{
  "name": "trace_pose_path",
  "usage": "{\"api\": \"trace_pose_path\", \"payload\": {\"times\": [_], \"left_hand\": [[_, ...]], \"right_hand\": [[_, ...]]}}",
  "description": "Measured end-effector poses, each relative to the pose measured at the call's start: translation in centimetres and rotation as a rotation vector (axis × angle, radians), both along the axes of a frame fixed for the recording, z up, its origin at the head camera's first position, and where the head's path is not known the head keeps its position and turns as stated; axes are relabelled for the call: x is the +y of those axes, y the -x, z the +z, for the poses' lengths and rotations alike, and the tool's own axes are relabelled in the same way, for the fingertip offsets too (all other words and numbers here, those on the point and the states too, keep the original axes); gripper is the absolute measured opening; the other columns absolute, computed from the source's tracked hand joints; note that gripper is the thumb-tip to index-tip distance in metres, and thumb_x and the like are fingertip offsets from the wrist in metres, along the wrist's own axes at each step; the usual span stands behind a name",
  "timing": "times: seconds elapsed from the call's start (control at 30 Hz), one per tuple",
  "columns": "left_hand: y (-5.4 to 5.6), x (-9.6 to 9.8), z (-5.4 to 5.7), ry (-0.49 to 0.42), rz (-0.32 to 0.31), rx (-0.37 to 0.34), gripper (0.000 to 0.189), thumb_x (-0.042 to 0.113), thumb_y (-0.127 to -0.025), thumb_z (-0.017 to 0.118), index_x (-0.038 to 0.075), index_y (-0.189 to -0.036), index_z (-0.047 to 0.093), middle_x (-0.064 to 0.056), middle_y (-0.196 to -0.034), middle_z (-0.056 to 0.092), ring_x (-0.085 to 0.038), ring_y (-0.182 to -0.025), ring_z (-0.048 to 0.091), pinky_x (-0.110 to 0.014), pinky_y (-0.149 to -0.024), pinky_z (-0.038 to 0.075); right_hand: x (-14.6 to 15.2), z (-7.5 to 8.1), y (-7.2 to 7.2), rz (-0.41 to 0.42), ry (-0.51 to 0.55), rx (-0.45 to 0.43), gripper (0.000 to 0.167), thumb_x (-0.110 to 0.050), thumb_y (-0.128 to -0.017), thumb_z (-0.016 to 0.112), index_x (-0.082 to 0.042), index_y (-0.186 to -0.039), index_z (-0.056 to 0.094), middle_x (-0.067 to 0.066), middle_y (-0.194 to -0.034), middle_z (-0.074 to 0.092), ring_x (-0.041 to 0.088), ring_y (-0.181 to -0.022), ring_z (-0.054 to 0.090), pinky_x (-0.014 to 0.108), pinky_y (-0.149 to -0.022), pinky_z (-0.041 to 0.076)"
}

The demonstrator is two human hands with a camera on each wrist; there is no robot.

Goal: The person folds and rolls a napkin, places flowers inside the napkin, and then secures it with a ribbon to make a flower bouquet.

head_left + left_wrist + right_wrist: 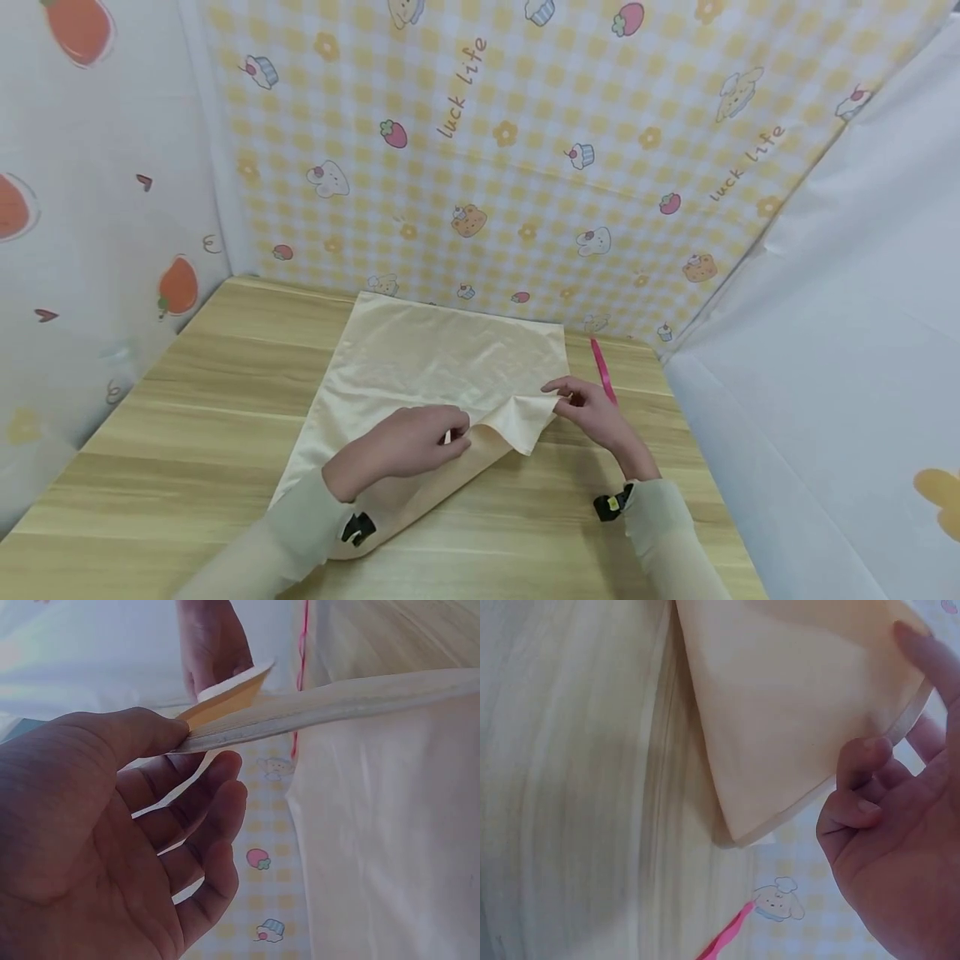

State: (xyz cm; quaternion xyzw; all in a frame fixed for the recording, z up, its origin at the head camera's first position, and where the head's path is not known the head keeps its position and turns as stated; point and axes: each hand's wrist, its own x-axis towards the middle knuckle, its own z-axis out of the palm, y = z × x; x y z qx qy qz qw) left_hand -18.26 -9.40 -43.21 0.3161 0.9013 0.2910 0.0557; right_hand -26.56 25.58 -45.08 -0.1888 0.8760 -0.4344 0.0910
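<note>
A cream, slightly shiny cloth (450,350) lies on the table, its near edge lifted and folded over. My left hand (416,437) pinches the hemmed edge between thumb and index finger, as the left wrist view shows, while its other fingers curl loosely below. To the right, my right hand (592,408) pinches the raised edge near a corner of the cloth. In the right wrist view, a corner of the cloth (780,735) hangs beside the right fingers (862,761). Between the hands the edge sags into a peaked fold.
A pink ribbon (602,371) lies on the wooden table (600,533) beyond the right hand. A yellow-checked printed sheet (525,192) hangs behind the table. White sheets stand at the left (97,208) and right (825,333).
</note>
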Motion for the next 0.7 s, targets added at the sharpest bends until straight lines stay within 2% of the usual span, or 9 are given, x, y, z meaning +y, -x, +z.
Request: {"api": "trace_pose_path", "payload": {"times": [0.17,0.3,0.43,0.5,0.7], "left_hand": [[0.2,-0.4,0.4,-0.008,0.002,0.008,0.027,0.027,-0.11,0.06,0.028,-0.083,0.054,0.016,-0.088,0.059,-0.002,-0.065,0.048,-0.026,-0.06,0.043],[0.4,-0.8,0.8,-0.01,0.008,0.011,0.027,0.025,-0.11,0.059,0.027,-0.084,0.054,0.016,-0.087,0.058,-0.002,-0.065,0.048,-0.026,-0.061,0.043],[0.8,-1.3,1.1,-0.028,0.013,0.016,0.027,0.025,-0.11,0.058,0.026,-0.084,0.055,0.014,-0.085,0.058,-0.002,-0.064,0.048,-0.026,-0.06,0.043],[1.0,-1.6,1.3,-0.043,0.016,0.02,0.026,0.024,-0.11,0.058,0.025,-0.084,0.055,0.012,-0.083,0.057,-0.002,-0.064,0.049,-0.025,-0.059,0.043],[1.5,-2.6,1.6,-0.059,0.057,0.002,0.025,0.025,-0.111,0.058,0.025,-0.086,0.056,0.009,-0.083,0.056,-0.004,-0.065,0.05,-0.026,-0.058,0.042]], "right_hand": [[-0.9,0.8,-0.1,0.015,0.003,0.017,0.031,-0.012,-0.105,0.064,-0.008,-0.135,0.071,0.006,-0.089,0.059,0.008,-0.065,0.039,0.026,-0.061,0.04],[-2.2,2.0,-0.2,0.056,0.037,0.096,0.025,-0.011,-0.107,0.066,-0.011,-0.129,0.076,0.01,-0.108,0.064,0.01,-0.064,0.037,0.026,-0.06,0.039],[-3.7,3.3,-0.2,0.071,0.046,0.152,0.017,-0.015,-0.107,0.069,-0.017,-0.12,0.08,0.009,-0.122,0.069,0.014,-0.068,0.04,0.026,-0.064,0.041],[-4.4,4.0,-0.2,0.066,0.04,0.157,0.015,-0.018,-0.107,0.07,-0.017,-0.116,0.081,0.009,-0.119,0.07,0.015,-0.07,0.043,0.026,-0.065,0.041],[-6.1,5.7,0.4,0.021,0.019,0.134,0.013,-0.021,-0.108,0.069,-0.014,-0.11,0.079,0.01,-0.096,0.065,0.014,-0.066,0.047,0.027,-0.062,0.043]]}}
